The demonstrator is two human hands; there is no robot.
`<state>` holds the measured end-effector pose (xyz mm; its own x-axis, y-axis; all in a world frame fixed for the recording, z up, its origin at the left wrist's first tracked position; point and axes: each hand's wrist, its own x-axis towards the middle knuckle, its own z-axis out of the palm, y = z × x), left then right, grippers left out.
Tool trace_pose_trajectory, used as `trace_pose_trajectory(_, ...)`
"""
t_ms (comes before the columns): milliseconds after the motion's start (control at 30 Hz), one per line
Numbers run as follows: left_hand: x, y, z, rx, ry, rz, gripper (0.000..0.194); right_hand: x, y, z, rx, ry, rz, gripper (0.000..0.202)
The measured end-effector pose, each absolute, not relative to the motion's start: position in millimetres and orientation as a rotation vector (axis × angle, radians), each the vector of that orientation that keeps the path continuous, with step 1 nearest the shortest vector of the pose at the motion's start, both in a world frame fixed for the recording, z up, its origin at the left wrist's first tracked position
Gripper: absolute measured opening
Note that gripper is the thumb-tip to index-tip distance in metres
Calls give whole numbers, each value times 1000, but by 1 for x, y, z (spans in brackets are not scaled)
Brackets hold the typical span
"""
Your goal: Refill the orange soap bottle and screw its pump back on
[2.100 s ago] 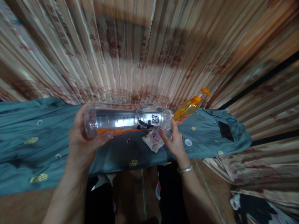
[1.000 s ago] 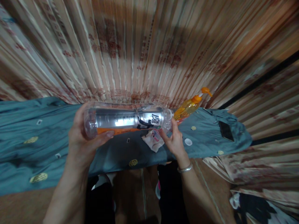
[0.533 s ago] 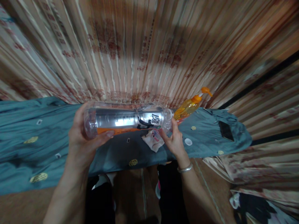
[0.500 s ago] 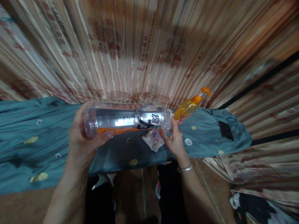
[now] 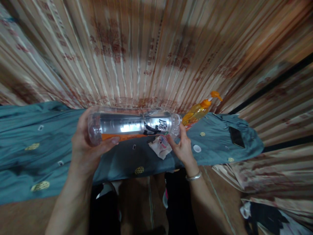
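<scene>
A large clear plastic bottle (image 5: 122, 125) with a silver and orange label lies on its side in the air between my hands. My left hand (image 5: 85, 140) wraps round its base at the left, thumb along the front. At the right, my right hand (image 5: 181, 143) grips the neck, with part of the mouth hidden by the fingers. Just beyond the neck stands a pump bottle (image 5: 195, 114) of yellow liquid with an orange pump top; its lower part is partly covered. Below the neck, a crumpled white and pink wrapper or cloth (image 5: 161, 148) lies on the teal cloth.
Teal patterned cloth (image 5: 117, 166) covers the narrow table. A small white disc (image 5: 197, 148) and a dark phone (image 5: 236, 137) lie to the right. Pleated curtains (image 5: 146, 55) hang behind, and a black bar (image 5: 271, 83) slants at the right. Dark fabric (image 5: 266, 217) lies at lower right.
</scene>
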<state>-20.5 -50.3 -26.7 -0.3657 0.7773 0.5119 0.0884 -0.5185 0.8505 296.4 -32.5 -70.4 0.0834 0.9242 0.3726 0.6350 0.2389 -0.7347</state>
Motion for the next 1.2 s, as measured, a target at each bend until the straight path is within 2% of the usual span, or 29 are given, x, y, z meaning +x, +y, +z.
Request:
trace_pose_trajectory(100, -20, -51, -25, 1395, 1154, 1957, 94, 297, -33, -71, -1500, -1637, 427, 78)
trace_pose_trajectory(567, -22, -49, -28, 1376, 1181, 1920, 100, 297, -31, -72, -1457, -1647, 359, 74)
trace_pose_trajectory(933, -22, -50, -29, 1465, 1188, 1920, 95, 297, -32, -70, -1475, -1638, 410, 76)
trace_pose_trajectory(1200, -21, -50, -28, 1366, 1187, 1922, 100, 296, -33, -68, -1494, -1638, 435, 75)
